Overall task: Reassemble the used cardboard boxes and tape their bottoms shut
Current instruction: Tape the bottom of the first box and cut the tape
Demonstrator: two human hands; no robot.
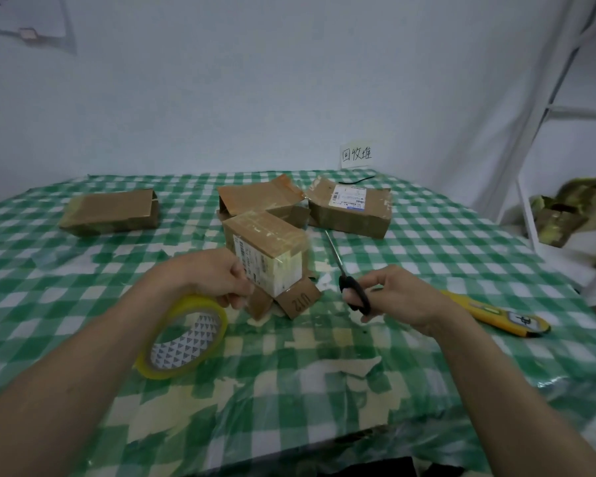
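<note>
A small cardboard box (272, 246) stands bottom-up in the middle of the table, its lower flaps splayed on the cloth. My left hand (217, 275) holds a yellow tape roll (183, 339) right beside the box's labelled side. My right hand (396, 294) grips the black handles of a pair of scissors (353, 290), whose blades point away toward the far boxes. A flat box (111, 211) lies at the left. A half-open box (262, 197) and a labelled box (353, 208) sit behind.
A yellow box cutter (496, 313) lies on the cloth to the right of my right hand. The green checked tablecloth (307, 373) is patched with tape remnants. A white shelf (544, 187) with crumpled cardboard stands at the right. A handwritten paper sign (356, 154) hangs on the wall.
</note>
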